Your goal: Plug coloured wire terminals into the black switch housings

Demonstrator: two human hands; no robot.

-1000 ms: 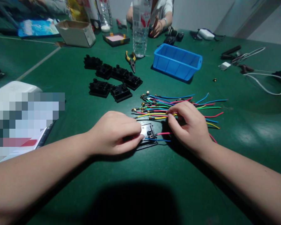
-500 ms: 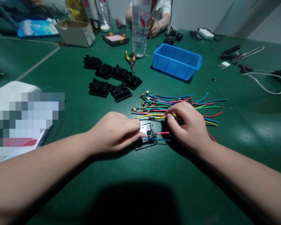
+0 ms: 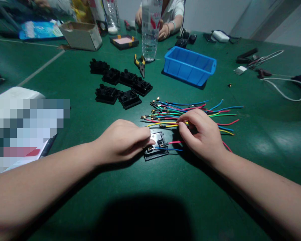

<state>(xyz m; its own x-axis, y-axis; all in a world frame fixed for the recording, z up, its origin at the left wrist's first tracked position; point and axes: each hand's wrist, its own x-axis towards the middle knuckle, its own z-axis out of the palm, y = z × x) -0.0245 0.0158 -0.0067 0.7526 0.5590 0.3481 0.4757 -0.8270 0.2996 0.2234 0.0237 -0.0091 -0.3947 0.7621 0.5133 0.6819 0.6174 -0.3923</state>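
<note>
My left hand (image 3: 126, 140) is closed at the left edge of a black plastic housing (image 3: 156, 154), its fingertips over the shiny inner face. A blue wire (image 3: 169, 149) lies across this housing, its metal terminal (image 3: 150, 148) showing just below my fingertip. Above it, a red wire (image 3: 175, 142) runs from a second terminal in the housing toward my right hand (image 3: 200, 134). With thumb and index finger together, my right hand pinches a yellow wire (image 3: 165, 123) at the front of a spread of coloured wires (image 3: 163, 108). Its other fingers are curled and partly hidden.
Several black housings (image 3: 129, 98) lie beyond my left hand, near yellow-handled pliers (image 3: 140, 65). A blue bin (image 3: 188, 68) and water bottle (image 3: 149, 43) stand farther back. A cardboard box (image 3: 81, 36) is at back left. Another person's hand (image 3: 164, 32) is across the table.
My left fingertip has shifted up off the blue wire's end, so its metal terminal now shows. My right hand stays in place. The other person's hands have moved slightly.
</note>
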